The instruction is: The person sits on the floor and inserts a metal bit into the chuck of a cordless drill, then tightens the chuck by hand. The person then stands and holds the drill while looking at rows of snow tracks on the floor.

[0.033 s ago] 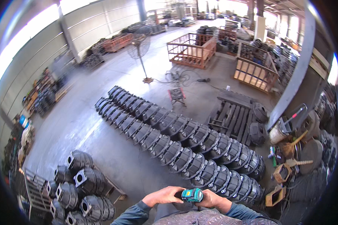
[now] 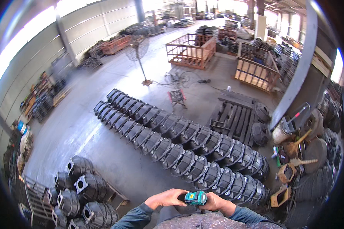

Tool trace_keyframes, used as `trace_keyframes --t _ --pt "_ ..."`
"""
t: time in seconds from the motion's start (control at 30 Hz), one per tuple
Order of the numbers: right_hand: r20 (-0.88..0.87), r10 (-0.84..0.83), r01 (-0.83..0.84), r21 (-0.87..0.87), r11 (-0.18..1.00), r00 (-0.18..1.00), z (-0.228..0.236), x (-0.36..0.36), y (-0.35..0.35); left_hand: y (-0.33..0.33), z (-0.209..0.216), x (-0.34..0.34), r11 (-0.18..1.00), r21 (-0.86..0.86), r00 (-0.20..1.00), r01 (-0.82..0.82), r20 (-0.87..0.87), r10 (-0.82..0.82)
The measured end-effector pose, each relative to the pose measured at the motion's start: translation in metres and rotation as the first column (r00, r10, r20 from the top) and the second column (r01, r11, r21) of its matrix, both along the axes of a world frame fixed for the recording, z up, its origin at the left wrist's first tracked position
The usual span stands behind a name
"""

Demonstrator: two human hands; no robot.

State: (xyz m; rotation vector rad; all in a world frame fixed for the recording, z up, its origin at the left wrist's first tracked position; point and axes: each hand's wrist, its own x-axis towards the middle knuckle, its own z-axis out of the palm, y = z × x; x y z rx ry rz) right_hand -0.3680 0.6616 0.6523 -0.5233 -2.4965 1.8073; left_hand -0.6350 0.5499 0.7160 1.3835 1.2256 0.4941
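Note:
Both of my hands are at the lower middle, close to my body, around a small teal-and-black cordless power tool (image 2: 195, 198). My left hand (image 2: 168, 199) grips its left side, thumb toward the tool. From the other side my right hand (image 2: 217, 202) closes on it, partly hidden behind its body. Just beyond lie two long rows of dark grey cast metal housings (image 2: 172, 155), nested end to end on the floor and running from far left to near right.
At the lower left, more housings (image 2: 91, 184) are piled on a pallet. A folding stool (image 2: 177, 96), a standing fan (image 2: 138, 51) and cables lie beyond the rows. Slatted crates (image 2: 191, 50), a dark pallet (image 2: 233, 119), a broom (image 2: 294, 147) and a steel column (image 2: 297, 84) stand right.
The view has turned very slightly, so the surroundings sit a little further left. My hands keep the same hold on the power tool.

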Motion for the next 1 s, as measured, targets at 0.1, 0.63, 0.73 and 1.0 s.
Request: trace_keyframes --t 0.1,0.63,0.73,1.0 --pt "0.002 -0.149 0.149 -0.008 0.989 0.989 -0.003 -0.016 -0.02 0.017 -0.004 -0.028 0.989 -0.028 0.988 0.142 0.056 -0.14" --pt "0.024 -0.639 0.626 -0.23 0.745 0.769 0.023 -0.064 -0.109 0.046 0.03 -0.058 0.872 0.137 0.866 0.47 -0.266 -0.424" --pt "0.071 -0.668 0.663 -0.235 0.711 0.741 0.035 -0.058 -0.108 0.048 0.032 -0.048 0.827 0.275 0.861 0.49 -0.303 -0.409" --pt "0.036 -0.761 0.675 -0.489 0.552 0.648 0.033 -0.033 -0.127 0.021 0.042 -0.007 0.675 0.577 0.856 0.461 -0.491 -0.165"
